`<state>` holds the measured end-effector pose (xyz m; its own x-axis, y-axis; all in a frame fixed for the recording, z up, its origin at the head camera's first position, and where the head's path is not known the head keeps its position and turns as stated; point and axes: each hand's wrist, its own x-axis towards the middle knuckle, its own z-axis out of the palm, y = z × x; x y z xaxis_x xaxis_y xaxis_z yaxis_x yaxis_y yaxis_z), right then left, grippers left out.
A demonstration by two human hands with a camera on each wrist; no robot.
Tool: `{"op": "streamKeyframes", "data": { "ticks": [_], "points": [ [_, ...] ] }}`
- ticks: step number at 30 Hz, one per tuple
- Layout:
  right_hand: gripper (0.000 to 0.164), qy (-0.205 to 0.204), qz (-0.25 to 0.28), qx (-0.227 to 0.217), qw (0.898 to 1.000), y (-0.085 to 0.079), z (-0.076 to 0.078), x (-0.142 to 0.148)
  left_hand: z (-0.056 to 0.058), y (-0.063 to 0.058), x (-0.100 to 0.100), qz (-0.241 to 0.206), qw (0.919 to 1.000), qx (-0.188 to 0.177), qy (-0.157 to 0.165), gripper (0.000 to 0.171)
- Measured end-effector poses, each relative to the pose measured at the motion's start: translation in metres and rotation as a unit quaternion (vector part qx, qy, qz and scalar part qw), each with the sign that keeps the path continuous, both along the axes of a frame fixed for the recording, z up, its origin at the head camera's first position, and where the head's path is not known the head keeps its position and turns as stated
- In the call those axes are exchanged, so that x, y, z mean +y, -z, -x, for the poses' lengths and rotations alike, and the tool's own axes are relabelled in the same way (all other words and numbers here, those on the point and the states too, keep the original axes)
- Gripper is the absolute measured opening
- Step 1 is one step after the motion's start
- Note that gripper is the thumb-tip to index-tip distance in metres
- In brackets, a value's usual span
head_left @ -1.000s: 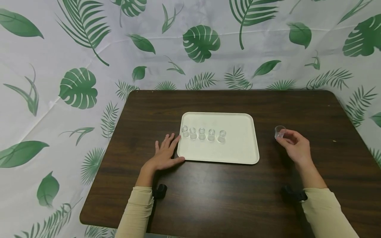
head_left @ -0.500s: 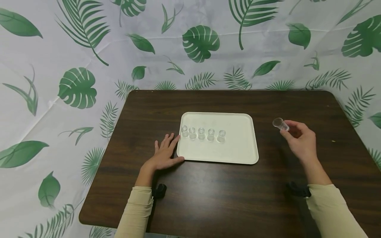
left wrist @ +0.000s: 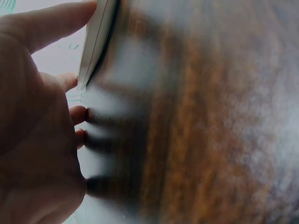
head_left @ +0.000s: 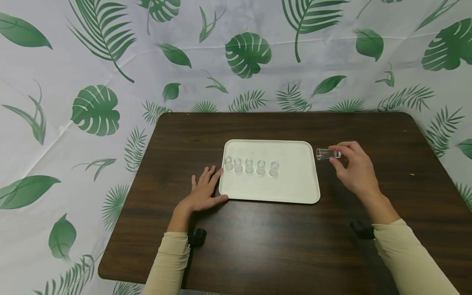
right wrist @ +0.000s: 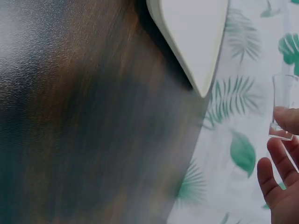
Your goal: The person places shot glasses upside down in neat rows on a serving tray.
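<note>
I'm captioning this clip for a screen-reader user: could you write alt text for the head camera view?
A person's right hand holds a small clear cup on its side, just off the right edge of a white tray on a dark wooden table. Five clear cups stand in a row on the tray, and the left hand lies flat against its left edge.

Cream tray (head_left: 295, 180) (5 clear cups (head_left: 249, 166))

Counter (head_left: 280, 246): dark wood-grain top, smooth, with a faint sheen. Tray (head_left: 295, 180): cream plastic, matt, smooth. Small cup (head_left: 326, 154) pinched in right hand (head_left: 354, 170): clear, glossy, glass or plastic not distinguishable; same for row of five cups (head_left: 250, 166) on tray. Backdrop (head_left: 73, 102): creased white cloth, green leaf print. Sleeves (head_left: 167, 262): beige knit cloth, matt.
</note>
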<state>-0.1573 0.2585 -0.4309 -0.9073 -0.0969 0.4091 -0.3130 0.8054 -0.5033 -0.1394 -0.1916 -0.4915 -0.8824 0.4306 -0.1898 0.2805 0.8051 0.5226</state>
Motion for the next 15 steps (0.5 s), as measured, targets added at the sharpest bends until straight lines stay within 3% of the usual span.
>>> {"op": "streamKeyframes", "data": {
  "ticks": [4, 10, 15],
  "points": [
    [0.032, -0.045, -0.056, 0.014, 0.997, 0.000, 0.003, -0.011, -0.001, 0.000, 0.000, 0.000, 1.0000, 0.001, -0.001, 0.092],
    [0.031, -0.115, -0.122, 0.050, 0.985, 0.005, 0.008, -0.026, -0.001, 0.000, -0.001, 0.003, 1.0000, 0.002, -0.001, 0.091],
    [0.035, -0.138, -0.150, 0.046, 0.978, 0.013, 0.009, -0.037, -0.001, 0.000, 0.000, -0.005, 1.0000, 0.001, 0.002, 0.091]
  ]
}}
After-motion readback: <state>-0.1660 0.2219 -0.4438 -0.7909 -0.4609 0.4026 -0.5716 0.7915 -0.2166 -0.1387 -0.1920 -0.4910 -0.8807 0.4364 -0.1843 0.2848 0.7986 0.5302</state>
